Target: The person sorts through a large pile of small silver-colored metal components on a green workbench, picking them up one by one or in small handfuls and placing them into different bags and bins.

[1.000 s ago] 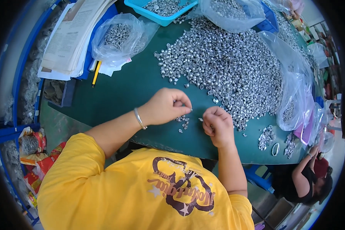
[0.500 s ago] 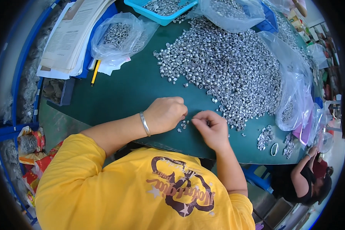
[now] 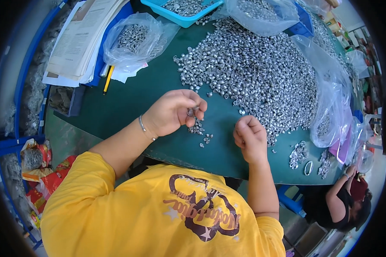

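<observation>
"What stands at far left?"

"A stack of printed papers, the lines too small to read."

"And the left hand?"

"Past its bracelet, it hangs above the green table, fingers curled around small silver pieces. A loose cluster lies near its fingertips, between the two hands."

"Any writing mid-view?"

"Lettering with a printed design on the yellow shirt."

"The right hand?"

"Closed, fingers bent toward the thumb, forearm upward; whether it grips anything, one cannot tell. The big silver heap spreads just beyond."
</observation>
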The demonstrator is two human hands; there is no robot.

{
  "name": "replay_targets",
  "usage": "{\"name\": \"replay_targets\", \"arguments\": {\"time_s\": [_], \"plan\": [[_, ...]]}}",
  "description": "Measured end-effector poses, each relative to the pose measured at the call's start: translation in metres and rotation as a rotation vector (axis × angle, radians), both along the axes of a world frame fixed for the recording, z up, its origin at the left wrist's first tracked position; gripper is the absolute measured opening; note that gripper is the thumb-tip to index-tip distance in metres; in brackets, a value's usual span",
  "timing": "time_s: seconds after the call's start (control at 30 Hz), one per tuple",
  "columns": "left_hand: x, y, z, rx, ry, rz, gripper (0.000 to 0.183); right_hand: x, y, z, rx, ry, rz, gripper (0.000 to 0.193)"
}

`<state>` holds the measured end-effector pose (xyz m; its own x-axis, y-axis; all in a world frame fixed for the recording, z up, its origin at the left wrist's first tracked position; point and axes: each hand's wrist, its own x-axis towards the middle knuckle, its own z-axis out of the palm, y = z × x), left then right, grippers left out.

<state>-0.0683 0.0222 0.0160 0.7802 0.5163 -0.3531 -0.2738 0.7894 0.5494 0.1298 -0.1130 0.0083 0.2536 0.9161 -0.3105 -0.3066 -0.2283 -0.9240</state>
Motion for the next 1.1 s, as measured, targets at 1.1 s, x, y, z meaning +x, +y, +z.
{"name": "replay_targets", "arguments": {"time_s": [1.1], "plan": [[-0.011, -0.030, -0.006, 1.580, 0.436, -0.266, 0.011, -0.030, -0.010, 0.001, 0.349, -1.091, 0.437, 0.007]]}}
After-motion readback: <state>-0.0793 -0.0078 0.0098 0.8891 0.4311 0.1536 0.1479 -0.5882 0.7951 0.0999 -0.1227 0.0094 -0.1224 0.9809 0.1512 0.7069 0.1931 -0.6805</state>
